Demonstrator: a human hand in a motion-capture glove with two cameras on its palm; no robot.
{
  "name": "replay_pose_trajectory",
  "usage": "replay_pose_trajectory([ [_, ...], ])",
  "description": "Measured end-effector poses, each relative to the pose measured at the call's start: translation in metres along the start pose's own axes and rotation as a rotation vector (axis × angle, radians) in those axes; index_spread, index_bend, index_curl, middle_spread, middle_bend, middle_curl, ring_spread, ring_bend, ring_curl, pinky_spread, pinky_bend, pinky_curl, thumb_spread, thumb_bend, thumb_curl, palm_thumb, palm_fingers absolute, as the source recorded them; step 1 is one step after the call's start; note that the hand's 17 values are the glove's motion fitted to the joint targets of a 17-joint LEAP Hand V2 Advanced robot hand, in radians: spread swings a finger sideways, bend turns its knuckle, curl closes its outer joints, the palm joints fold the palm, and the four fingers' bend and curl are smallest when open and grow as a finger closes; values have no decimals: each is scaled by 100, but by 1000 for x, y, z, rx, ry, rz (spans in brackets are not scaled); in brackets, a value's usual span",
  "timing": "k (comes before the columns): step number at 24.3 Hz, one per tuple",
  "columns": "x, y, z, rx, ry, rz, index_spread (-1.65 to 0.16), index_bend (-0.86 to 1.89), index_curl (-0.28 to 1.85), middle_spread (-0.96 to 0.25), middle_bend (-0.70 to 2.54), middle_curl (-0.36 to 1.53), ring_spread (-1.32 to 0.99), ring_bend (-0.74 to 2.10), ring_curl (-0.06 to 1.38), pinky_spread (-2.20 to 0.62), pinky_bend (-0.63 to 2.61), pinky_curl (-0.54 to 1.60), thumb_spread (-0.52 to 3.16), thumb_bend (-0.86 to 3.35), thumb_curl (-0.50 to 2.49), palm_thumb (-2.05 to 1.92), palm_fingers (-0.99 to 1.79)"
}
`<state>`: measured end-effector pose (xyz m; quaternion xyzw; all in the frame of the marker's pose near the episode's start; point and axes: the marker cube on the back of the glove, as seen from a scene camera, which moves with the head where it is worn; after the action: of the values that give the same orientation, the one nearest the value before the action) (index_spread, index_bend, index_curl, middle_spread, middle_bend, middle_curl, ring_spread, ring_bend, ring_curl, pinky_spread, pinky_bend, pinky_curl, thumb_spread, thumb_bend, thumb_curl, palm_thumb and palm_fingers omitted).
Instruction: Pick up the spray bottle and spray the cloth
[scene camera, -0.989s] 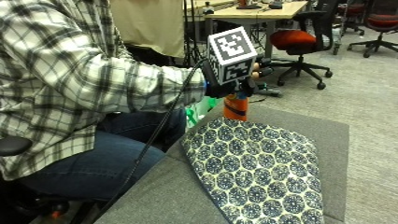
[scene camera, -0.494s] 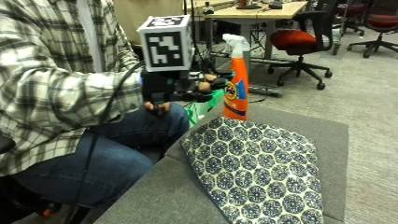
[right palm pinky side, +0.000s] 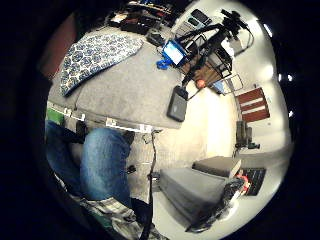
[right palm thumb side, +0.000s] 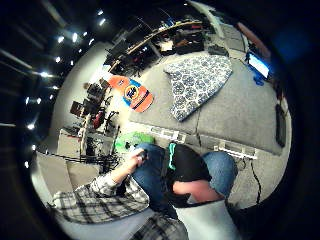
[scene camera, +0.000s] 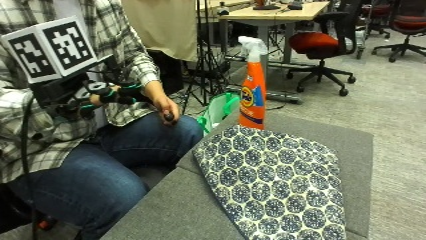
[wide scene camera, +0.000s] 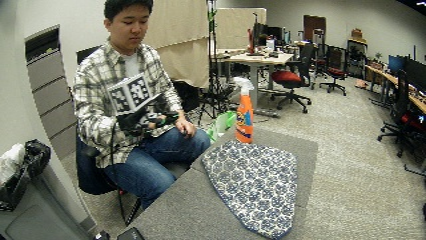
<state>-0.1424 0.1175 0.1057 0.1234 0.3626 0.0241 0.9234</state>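
Bottle (scene camera: 253, 85) standing upright at the table's (scene camera: 166, 210) far edge, touching nothing, just beyond the cloth (scene camera: 276, 182) spread flat, seemingly laid out for spraying. Right hand (scene camera: 93, 95) drawn back to the chest, well apart from both; fingers loosely curled, holding nothing. Bare hand (scene camera: 165, 109) resting on the knee. Laptop (right palm pinky side: 177, 103) showing only in the palm views.

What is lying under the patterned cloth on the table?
The patterned cloth lies flat on the grey table. Only that surface shows around it; whatever the cloth covers cannot be seen. The spray bottle stands beside it.
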Motion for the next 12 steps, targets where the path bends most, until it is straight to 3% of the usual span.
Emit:
replay_pose_trajectory([
  [12,-1,74,-17,75,26,12,-38,20,38,-8,19,32,14,18,29,25,33,30,103,-2,47,49,10],
])
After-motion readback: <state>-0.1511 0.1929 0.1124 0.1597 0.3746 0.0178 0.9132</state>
